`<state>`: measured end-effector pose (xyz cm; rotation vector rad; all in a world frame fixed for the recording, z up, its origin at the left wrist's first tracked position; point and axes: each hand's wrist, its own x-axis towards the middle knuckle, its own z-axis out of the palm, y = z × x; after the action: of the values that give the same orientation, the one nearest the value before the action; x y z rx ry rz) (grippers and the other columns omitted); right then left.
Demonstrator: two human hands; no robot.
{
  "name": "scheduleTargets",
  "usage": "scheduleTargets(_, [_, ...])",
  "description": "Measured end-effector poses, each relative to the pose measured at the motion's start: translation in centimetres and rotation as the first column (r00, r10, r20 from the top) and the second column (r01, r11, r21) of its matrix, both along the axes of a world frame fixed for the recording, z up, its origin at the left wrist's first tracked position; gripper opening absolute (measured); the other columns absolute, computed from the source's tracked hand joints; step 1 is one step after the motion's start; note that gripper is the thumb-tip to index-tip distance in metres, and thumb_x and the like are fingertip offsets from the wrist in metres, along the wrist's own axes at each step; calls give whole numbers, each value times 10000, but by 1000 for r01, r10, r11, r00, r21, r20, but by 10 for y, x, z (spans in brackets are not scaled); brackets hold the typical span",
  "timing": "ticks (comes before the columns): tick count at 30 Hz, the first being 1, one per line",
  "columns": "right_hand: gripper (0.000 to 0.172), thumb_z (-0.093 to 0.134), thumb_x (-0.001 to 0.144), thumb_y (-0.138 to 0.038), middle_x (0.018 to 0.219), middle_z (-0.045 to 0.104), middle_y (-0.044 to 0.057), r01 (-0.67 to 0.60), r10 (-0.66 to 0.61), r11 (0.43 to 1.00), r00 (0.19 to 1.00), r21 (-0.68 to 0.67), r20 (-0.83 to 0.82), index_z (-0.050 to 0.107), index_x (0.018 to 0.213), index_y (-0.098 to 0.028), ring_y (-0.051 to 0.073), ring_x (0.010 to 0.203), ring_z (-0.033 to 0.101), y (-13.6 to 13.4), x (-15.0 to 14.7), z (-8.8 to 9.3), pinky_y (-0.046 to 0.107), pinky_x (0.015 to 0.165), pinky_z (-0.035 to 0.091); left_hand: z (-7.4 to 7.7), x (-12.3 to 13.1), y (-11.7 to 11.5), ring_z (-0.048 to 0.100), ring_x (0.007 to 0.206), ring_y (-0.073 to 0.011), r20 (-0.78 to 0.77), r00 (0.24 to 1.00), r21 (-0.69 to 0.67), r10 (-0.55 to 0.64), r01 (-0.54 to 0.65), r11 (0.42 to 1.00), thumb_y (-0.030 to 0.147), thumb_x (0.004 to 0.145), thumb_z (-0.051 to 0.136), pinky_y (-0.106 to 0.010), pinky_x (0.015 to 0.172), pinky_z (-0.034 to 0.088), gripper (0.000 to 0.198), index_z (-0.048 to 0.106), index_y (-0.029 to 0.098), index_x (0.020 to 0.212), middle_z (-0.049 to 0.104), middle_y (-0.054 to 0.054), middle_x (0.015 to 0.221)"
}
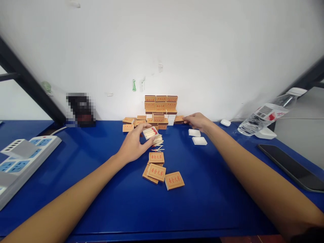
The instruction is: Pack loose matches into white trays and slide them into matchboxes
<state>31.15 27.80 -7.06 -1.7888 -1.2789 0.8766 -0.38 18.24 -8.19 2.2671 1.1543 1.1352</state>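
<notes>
My left hand (135,143) is closed on a white matchbox tray (150,133) full of red-tipped matches. Loose matches (158,141) lie in a small heap beside it on the blue table. Farther right, my right hand (197,120) has its fingers on an orange matchbox (179,119) at the foot of the wall. Between the hands, at the back, rises a stack of matchboxes (160,105). Two white matchbox trays (199,140) rest just below my right hand. Nearer to me are several matchbox covers (157,171) with red print, some overlapping.
A power strip (30,155) runs along the left side, near a blurred-out dark object (81,108). On the right are a tilted water bottle (268,113), a white earphone case (225,123) and a black phone (291,165). The white wall (202,60) bounds the table's back.
</notes>
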Motion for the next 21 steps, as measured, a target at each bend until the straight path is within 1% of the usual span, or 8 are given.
scheduleTargets(5, [173, 841, 729, -218, 640, 662, 61, -19, 19, 999, 1000, 36, 10, 706, 642, -152, 113, 556, 439, 1, -7, 2, 263, 470, 313, -2, -1, 0, 718, 1007, -220, 33, 999, -40, -40, 41, 998, 376, 965, 685, -371, 866, 545, 308, 545, 233, 1200, 759, -45, 1148])
scheduleTargets(11, [200, 855, 732, -281, 725, 732, 88, -69, 70, 993, 997, 92, -10, 701, 665, -172, 103, 516, 403, -20, -6, 6, 276, 463, 294, -1, -1, 0, 711, 1016, -226, 23, 999, 10, -30, 30, 1000, 375, 954, 713, -365, 868, 555, 297, 603, 229, 1188, 744, -54, 1164])
scheduleTargets(13, [233, 848, 763, -353, 702, 724, 78, -133, 135, 987, 991, 94, -14, 724, 688, -171, 96, 499, 380, -34, -19, 9, 269, 448, 264, -1, 0, 0, 710, 1016, -219, 35, 999, 42, -35, 33, 999, 353, 950, 724, -348, 854, 554, 275, 636, 229, 1179, 751, -47, 1158])
scheduleTargets(15, [284, 815, 809, -448, 730, 742, 80, -262, 265, 963, 963, 63, -43, 776, 764, -170, 96, 498, 404, -53, -38, 12, 255, 432, 253, -1, 1, 1, 714, 1020, -217, 52, 998, 54, -41, 38, 998, 347, 941, 740, -338, 844, 554, 280, 658, 231, 1182, 759, -42, 1162])
scheduleTargets(17, [349, 773, 841, -532, 820, 775, 89, -401, 401, 916, 911, 22, -95, 802, 834, -185, 103, 519, 454, -72, -61, 14, 238, 416, 261, -3, 2, 1, 721, 1030, -217, 76, 996, 48, -43, 39, 998, 347, 926, 762, -335, 850, 560, 299, 670, 231, 1186, 765, -40, 1173])
scheduleTargets(18, [383, 749, 859, -558, 857, 780, 102, -492, 486, 870, 861, -7, -150, 794, 818, -180, 102, 529, 457, -81, -72, 15, 231, 403, 241, -4, 3, 1, 725, 1035, -217, 88, 995, 42, -39, 35, 999, 349, 916, 775, -338, 862, 564, 312, 675, 232, 1187, 767, -38, 1179])
scheduleTargets(19, [383, 762, 851, -555, 875, 779, 109, -545, 530, 838, 823, -20, -206, 783, 785, -177, 97, 530, 449, -88, -81, 15, 228, 391, 222, -5, 3, 1, 730, 1039, -218, 97, 995, 36, -31, 28, 999, 354, 905, 789, -342, 876, 570, 324, 679, 232, 1184, 770, -37, 1183])
scheduleTargets(21, [336, 803, 828, -501, 871, 770, 106, -566, 532, 824, 785, -17, -319, 759, 748, -178, 90, 534, 430, -96, -95, 15, 221, 379, 196, -5, 4, 0, 743, 1036, -225, 105, 994, 17, -15, 13, 1000, 368, 879, 818, -357, 901, 581, 353, 688, 234, 1179, 777, -34, 1181])
